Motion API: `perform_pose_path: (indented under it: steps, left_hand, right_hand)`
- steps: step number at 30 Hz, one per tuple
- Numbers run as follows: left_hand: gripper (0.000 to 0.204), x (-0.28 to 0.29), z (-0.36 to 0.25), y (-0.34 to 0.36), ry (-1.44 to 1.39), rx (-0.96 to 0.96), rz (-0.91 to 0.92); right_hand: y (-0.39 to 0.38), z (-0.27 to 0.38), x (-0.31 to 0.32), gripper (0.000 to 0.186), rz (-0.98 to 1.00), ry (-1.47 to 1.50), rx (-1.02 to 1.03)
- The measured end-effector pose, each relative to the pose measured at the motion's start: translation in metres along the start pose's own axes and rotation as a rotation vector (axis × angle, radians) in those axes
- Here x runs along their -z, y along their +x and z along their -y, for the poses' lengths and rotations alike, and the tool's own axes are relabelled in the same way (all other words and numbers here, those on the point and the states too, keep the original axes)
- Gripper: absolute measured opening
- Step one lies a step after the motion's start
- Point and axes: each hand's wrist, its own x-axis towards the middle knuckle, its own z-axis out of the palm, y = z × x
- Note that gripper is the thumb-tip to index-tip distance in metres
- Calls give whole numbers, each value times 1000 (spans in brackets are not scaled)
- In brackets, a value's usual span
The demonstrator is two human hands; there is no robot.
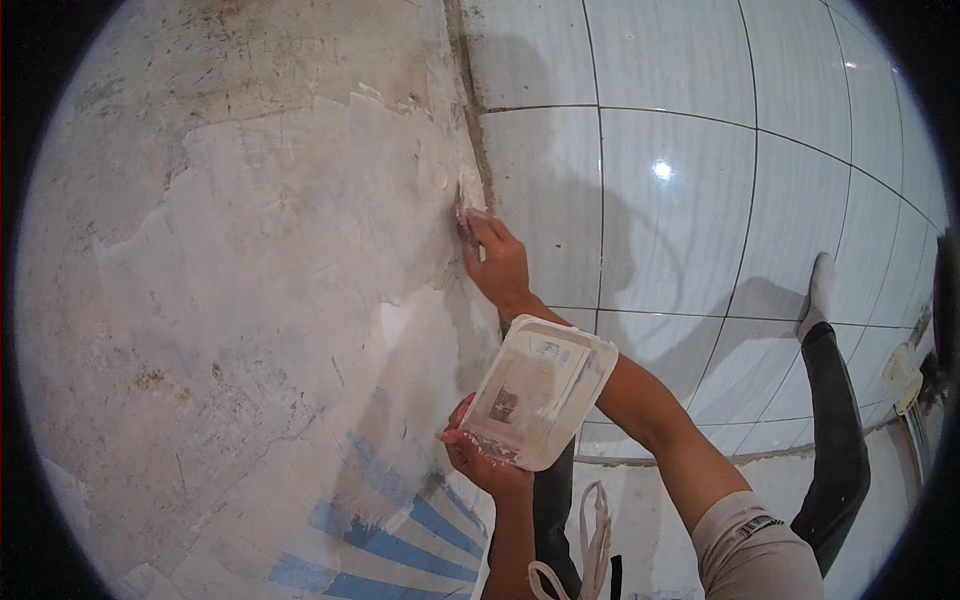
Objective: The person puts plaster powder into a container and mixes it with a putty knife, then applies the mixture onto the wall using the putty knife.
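Across the whole nine o'clock half spreads one rough grey plaster wall [220, 280], patched with paler filler and carrying blue painted stripes [400, 520] at its foot near six o'clock. From twelve round to four o'clock runs one glossy white tiled wall [700, 180], meeting the plaster at a raw vertical joint [478, 130]. At four o'clock one dark-trousered leg with a white sock [830, 400] braces against the tiles. Below centre, one shallow white rectangular plastic tray [545, 390], smeared with paste, is tilted towards the plaster. One looped white cord [595, 540] hangs at six o'clock.

Two hands are at work. The left hand [485, 465] is closed around the tray's lower edge, holding it up just under the other forearm. The right hand [495, 260] reaches to the joint just above centre, fingers pressed together on a dab of white filler [470, 195]; whether a small blade sits under them cannot be told.

Judging by this, the step in hand is pressing filler into the seam. The next move seems to call for a steady stroke along the joint and keeping the tray close for a fresh load.
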Motion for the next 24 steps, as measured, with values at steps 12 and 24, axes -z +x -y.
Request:
perform_pose_path:
  steps: [12, 24]
  left_hand:
    - [66, 0, 6, 0, 69, -30, 12]
    - [48, -10, 2, -2, 80, -17, 69]
  right_hand:
    - [-30, 28, 36, 25, 28, 240, -41]
    - [53, -26, 5, 34, 22, 53, -347]
